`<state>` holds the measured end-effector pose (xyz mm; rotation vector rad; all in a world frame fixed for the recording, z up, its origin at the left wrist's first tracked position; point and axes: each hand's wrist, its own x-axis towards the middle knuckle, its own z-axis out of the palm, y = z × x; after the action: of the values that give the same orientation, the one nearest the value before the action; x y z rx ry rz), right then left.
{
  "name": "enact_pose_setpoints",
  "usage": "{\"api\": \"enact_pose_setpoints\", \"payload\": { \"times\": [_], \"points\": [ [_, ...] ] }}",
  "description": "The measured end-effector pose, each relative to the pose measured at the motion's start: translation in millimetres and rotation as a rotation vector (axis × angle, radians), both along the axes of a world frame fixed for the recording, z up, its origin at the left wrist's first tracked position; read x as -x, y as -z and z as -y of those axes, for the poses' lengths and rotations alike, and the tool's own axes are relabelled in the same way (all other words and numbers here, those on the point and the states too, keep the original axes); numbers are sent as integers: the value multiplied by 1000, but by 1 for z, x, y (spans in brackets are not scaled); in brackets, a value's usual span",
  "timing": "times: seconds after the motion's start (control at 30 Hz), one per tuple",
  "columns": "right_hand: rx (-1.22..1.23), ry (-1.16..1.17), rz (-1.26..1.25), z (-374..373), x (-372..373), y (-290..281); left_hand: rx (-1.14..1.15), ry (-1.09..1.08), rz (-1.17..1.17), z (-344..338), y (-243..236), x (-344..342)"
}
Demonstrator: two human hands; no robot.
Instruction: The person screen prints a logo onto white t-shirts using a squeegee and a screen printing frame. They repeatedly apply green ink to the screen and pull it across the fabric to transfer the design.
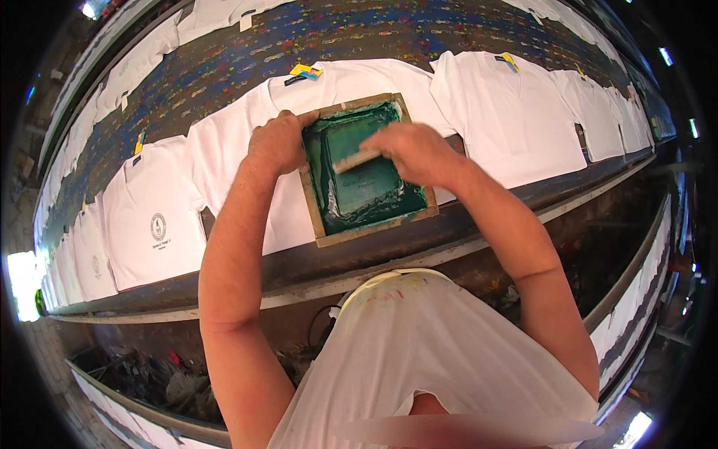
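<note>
A wooden-framed green printing screen lies on a white V-neck T-shirt spread on a long printing board. My left hand grips the screen's upper left corner. My right hand holds a pale, wooden-looking squeegee inside the screen, over its middle. Dark lettering shows faintly in the screen below the squeegee. Another white shirt to the left bears a dark round print with small lines beneath it. A shirt without a visible print lies to the right.
More white shirts continue along the board both ways, some with yellow tags, and another row runs along the far side. A metal rail edges the board near my body. Racks with more white shirts stand behind me on both sides.
</note>
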<state>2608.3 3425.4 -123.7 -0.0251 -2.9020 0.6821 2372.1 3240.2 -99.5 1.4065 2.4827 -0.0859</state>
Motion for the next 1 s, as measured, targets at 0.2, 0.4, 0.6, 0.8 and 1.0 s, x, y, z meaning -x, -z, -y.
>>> {"api": "enact_pose_setpoints", "payload": {
  "times": [0.2, 0.4, 0.6, 0.8, 1.0],
  "points": [
    [11, 76, -149, -25, 49, 8, 12, -5, 14, 0, 4, 3],
    [-41, -2, -125, 4, 8, 21, -14, 0, 12, 1, 9, 7],
    [-72, -75, -224, 46, -48, 27, -60, -14, 44, 4, 10, 6],
    [-54, -71, -276, 71, -84, 38, -107, 0, 21, 7, 18, 8],
    [-19, -153, -232, 68, -103, 39, -307, -149, 40, 29, 31, 0]
  ]
}}
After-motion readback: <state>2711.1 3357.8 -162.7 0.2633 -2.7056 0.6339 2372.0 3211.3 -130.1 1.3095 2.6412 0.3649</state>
